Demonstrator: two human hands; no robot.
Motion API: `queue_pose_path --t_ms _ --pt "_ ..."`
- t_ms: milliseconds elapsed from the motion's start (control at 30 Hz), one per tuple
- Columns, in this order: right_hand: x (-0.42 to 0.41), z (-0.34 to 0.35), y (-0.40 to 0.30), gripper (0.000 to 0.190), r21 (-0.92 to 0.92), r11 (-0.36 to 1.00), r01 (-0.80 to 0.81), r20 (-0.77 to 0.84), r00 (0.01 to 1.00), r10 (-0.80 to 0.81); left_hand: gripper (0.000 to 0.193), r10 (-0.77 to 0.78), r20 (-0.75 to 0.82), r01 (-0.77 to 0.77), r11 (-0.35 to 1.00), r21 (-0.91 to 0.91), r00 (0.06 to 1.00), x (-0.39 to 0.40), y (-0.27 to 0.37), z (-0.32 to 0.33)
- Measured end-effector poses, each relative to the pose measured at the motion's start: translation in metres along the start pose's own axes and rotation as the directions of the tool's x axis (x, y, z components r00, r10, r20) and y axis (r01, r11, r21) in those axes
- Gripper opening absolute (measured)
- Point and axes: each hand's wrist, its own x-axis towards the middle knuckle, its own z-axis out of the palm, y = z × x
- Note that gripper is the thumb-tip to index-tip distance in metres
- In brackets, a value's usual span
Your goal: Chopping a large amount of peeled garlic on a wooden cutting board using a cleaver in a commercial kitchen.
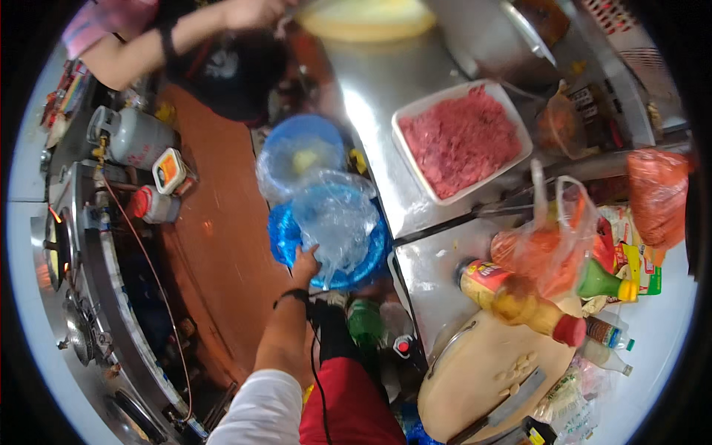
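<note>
My left hand (306, 263), palm down with thumb and forefinger apart, is at the near left edge of a blue basin (379, 245) lined with blue plastic. Crumpled clear plastic film (336, 222) lies in this basin, against my fingers; whether they grip it cannot be told. My right hand is out of view. Just beyond stands another blue basin (317, 127), covered with clear plastic, something pale yellow showing through. On the steel counter to the right, a white tub (401, 146) holds red minced meat (459, 142).
A round cutting board (461, 372) bears a cleaver (520, 395) and pale slices, with an oil bottle (517, 306) over its far edge. Another person's arm (139, 53) reaches in at top left. A gas cylinder (142, 136) and a stove counter (83, 222) stand left.
</note>
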Motion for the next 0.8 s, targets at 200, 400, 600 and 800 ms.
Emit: queue_pose_path --t_ms 200,400,600,800 --pt "0.014 0.006 0.031 0.032 -0.254 0.965 0.071 0.15 0.988 -0.033 0.019 -0.207 0.231 0.282 0.272 -0.92 0.951 0.018 0.012 -0.051" --pt "-0.015 0.065 -0.02 0.044 -0.205 0.979 -0.016 0.052 0.998 0.027 0.009 -0.259 0.006 -0.028 -0.128 -0.991 0.966 -0.058 0.096 -0.247" --pt "-0.056 0.125 -0.168 0.019 0.427 0.821 0.38 0.065 0.892 -0.446 0.015 0.317 -0.779 -0.839 0.138 -0.526 0.541 -0.229 0.235 -0.51" --pt "-0.194 0.064 -0.389 0.085 0.168 0.272 0.947 0.191 0.24 -0.952 0.015 0.871 -0.483 -0.768 -0.367 -0.525 -0.086 -0.378 0.408 -0.569"
